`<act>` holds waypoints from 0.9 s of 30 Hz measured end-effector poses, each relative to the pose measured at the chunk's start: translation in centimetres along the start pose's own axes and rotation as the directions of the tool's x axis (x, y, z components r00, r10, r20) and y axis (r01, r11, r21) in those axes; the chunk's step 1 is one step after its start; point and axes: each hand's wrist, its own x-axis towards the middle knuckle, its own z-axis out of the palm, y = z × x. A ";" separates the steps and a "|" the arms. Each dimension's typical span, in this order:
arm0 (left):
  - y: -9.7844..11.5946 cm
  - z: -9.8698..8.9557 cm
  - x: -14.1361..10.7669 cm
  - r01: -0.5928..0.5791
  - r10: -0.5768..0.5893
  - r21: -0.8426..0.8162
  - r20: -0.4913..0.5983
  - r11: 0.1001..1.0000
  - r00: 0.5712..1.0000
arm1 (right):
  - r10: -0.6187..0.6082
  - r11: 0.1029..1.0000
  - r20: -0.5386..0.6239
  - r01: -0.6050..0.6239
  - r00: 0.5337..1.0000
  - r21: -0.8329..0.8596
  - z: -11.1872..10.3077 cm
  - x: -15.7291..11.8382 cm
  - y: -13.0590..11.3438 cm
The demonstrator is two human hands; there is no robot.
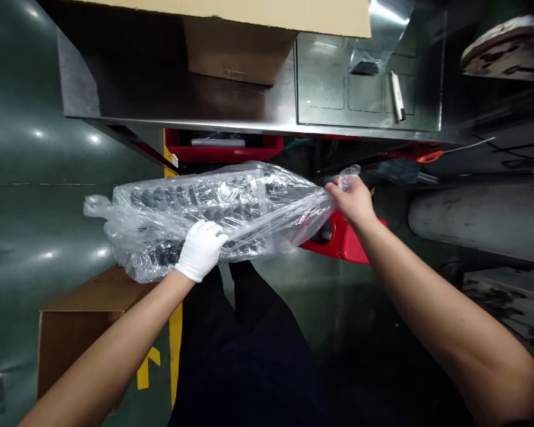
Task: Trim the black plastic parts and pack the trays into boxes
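A long clear plastic bag (231, 196) hangs in front of my legs, wrapped around rows of dark parts that I cannot identify through the film. My left hand (201, 250), in a white glove, has its fingers curled on the near side of the bag, gripping it. Bare and closed, my right hand (350, 198) pinches the gathered end of the bag at the right, with a bit of film sticking out above the fist. The film is stretched in folds between both hands. At the left end the bag is twisted into a knot-like tuft.
A steel workbench (276, 110) stands ahead, carrying a cardboard box (240, 53), a marker pen (397, 96) and a small plastic bag (378, 41). Below are a red bin (225, 155) and a red plastic object (351, 243). An open carton (82, 314) stands on the floor at left.
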 end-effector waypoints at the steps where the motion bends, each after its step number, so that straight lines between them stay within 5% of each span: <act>1: 0.0 -0.2 -0.2 -0.005 0.004 -0.013 -0.024 1.000 1.000 | -0.061 0.995 -0.035 0.058 0.998 -0.076 -0.2 0.2 -0.8; 4: -0.3 -0.9 -0.4 0.042 -0.050 -0.066 -0.115 0.997 0.992 | -0.393 0.914 -0.043 0.386 0.918 -0.122 0.4 -2.7 -5.8; 5: -0.7 -1.2 -0.2 0.082 -0.093 -0.074 -0.151 0.994 0.984 | -0.525 0.845 0.051 0.528 0.849 -0.083 1.2 -4.3 -7.8; 7: -1.9 -2.0 1.1 0.185 -0.193 -0.057 -0.228 0.981 0.954 | -0.686 0.677 0.384 0.735 0.618 0.027 3.7 -7.5 -11.4; 11: -4.7 -5.2 4.7 0.409 -0.370 0.003 -0.419 0.913 0.829 | -0.376 0.654 0.826 0.752 0.421 -0.085 8.5 -11.2 -13.3; 13: -4.7 -6.9 5.7 0.441 -0.387 -0.013 -0.502 0.897 0.774 | -0.255 0.689 0.943 0.724 0.215 0.022 9.2 -12.4 -12.4; 15: -3.3 -7.8 5.4 0.359 -0.329 -0.024 -0.465 0.933 0.822 | -0.334 0.748 0.942 0.604 -0.016 0.276 8.8 -13.8 -11.4; 17: -0.8 -7.4 3.6 0.185 -0.193 -0.060 -0.174 0.981 0.966 | -0.498 0.755 0.859 0.428 -0.118 0.497 8.3 -15.6 -10.7; 18: 0.6 -6.7 2.3 0.101 -0.092 -0.112 0.078 0.989 0.993 | -0.559 0.745 0.820 0.357 -0.128 0.563 8.2 -16.5 -10.4; 19: 1.7 -5.6 0.7 0.083 -0.019 -0.169 0.346 0.982 0.938 | -0.593 0.741 0.795 0.299 -0.129 0.601 8.3 -17.4 -10.0; 20: 2.5 -4.5 -1.1 0.131 -0.002 -0.182 0.577 0.974 0.817 | -0.600 0.752 0.790 0.247 -0.128 0.611 8.6 -18.3 -9.6; 22: 2.9 -2.2 -5.0 0.233 -0.065 -0.107 0.776 0.966 0.628 | -0.533 0.829 0.840 0.141 -0.096 0.542 9.6 -19.8 -8.2; 25: 0.5 -0.2 -10.8 0.386 -0.205 0.025 0.878 0.922 0.432 | -0.282 0.932 0.947 -0.192 0.152 0.308 11.8 -21.5 -4.8; 27: -1.9 0.2 -14.3 0.502 -0.302 0.085 0.880 0.861 0.368 | -0.092 0.887 0.940 -0.403 0.327 0.227 13.3 -22.4 -2.0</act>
